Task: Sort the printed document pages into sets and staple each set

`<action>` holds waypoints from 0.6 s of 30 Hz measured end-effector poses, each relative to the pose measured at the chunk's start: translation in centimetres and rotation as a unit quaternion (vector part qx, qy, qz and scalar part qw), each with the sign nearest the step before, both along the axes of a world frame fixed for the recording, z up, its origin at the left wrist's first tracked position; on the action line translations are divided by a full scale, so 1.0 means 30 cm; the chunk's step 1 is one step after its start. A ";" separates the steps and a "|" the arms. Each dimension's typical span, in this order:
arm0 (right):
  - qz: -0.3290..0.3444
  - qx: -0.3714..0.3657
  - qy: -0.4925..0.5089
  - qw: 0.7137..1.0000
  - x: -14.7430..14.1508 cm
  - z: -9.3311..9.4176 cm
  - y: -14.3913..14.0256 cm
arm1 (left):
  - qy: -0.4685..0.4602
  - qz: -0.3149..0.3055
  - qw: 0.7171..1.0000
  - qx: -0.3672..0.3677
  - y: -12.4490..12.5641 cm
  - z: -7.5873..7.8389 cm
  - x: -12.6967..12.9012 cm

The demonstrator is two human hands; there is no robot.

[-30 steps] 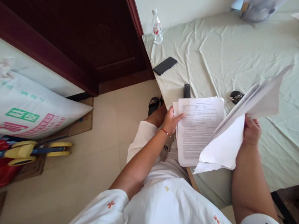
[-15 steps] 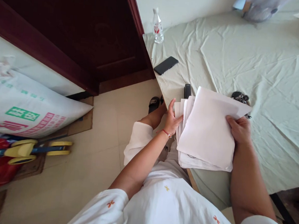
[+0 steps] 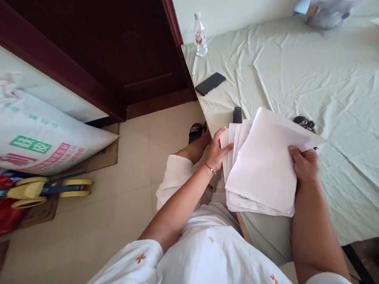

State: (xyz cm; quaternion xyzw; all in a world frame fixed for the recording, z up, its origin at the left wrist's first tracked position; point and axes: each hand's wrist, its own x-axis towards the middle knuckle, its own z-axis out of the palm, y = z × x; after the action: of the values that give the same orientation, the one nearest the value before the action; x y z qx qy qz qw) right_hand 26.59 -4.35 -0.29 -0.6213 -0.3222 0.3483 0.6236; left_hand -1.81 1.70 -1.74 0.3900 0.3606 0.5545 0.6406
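A stack of white paper sheets (image 3: 263, 165) is held between both hands, over my lap and the table's near edge. Its left edges are fanned out, and a little print shows along the bottom. My left hand (image 3: 219, 148) pinches the left edge, thumb on top and fingers underneath. On the right side, my right hand (image 3: 305, 163) grips the sheets with its thumb over the top sheet; its other fingers are partly hidden. Just beyond the papers lie a small black object (image 3: 238, 115) and a bunch of keys (image 3: 304, 122), partly covered by the top sheet.
A pale green cloth (image 3: 347, 180) covers the table, with a black phone (image 3: 210, 83) and a water bottle (image 3: 201, 35) at its left. A clear plastic bag (image 3: 329, 13) sits at the back. Left on the floor are a large white sack (image 3: 45, 135) and a yellow-blue wheeled toy (image 3: 31, 191).
The top sheet has shifted slightly to the right and away from me, exposing more of the fanned sheets at left. Both hands keep their hold.
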 end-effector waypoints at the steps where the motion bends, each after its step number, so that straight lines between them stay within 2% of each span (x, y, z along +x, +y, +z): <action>1: -0.003 -0.001 0.004 1.000 0.001 -0.001 -0.002 | 0.000 -0.004 1.000 -0.011 0.002 -0.001 0.000; 10: -0.010 0.005 0.013 1.000 0.010 -0.016 -0.004 | 0.022 -0.011 0.997 -0.074 0.010 -0.031 0.006; 18: -0.052 0.046 0.056 0.996 0.019 0.005 -0.001 | 0.034 -0.040 0.995 -0.084 0.006 -0.022 -0.001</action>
State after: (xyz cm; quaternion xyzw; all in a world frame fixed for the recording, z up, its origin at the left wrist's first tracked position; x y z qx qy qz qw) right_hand 27.15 -4.38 -0.14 -0.5870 -0.2701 0.3345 0.6860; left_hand -1.83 1.87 -2.41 0.3677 0.4113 0.4828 0.6801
